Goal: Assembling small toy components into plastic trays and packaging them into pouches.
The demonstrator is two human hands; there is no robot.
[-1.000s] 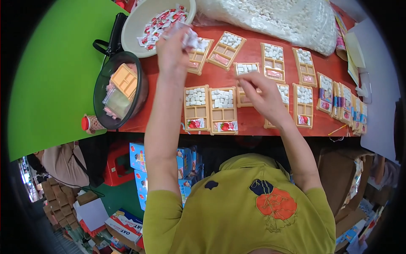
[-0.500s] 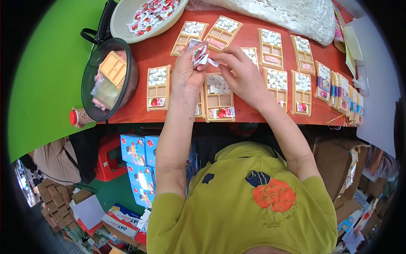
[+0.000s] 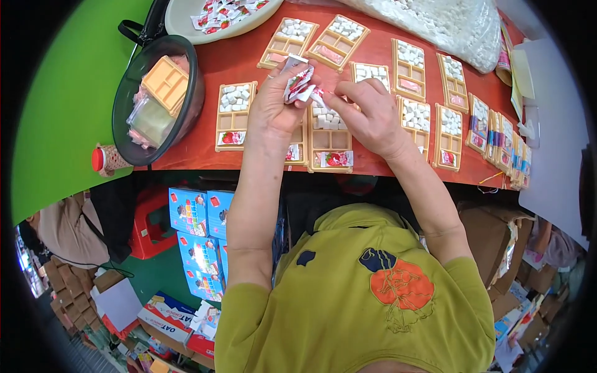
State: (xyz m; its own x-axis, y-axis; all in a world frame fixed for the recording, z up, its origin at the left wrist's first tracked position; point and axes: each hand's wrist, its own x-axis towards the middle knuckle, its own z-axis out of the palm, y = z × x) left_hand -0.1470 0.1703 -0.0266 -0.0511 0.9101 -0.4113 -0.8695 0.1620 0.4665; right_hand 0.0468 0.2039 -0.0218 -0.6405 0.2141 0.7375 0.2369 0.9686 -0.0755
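My left hand (image 3: 272, 107) is closed around a small bunch of white sachets with red strawberry print (image 3: 299, 84), held above the table. Beside it, the fingertips of my right hand (image 3: 373, 118) pinch one sachet (image 3: 319, 97) at the bunch's edge. Directly below is a tan compartment tray (image 3: 330, 140) with white cubes in its far section and a strawberry sachet (image 3: 336, 159) in its near one. A similar tray (image 3: 234, 118) lies left of my left forearm. Farther back, a tray (image 3: 338, 42) holds white cubes and a pink packet. My left forearm partly covers another tray.
A dark bowl (image 3: 196, 93) with tan trays and pink packets stands at left, near a red-capped jar (image 3: 106, 159). A white basin (image 3: 261, 25) of sachets and a clear bag of white cubes (image 3: 435, 28) lie at the back. Wrapped trays (image 3: 501, 140) stand at right.
My right hand has shifted slightly down and right, and the pinched sachet now shows more of its pink print. My left hand still holds the bunch. The whole view has shifted a little.
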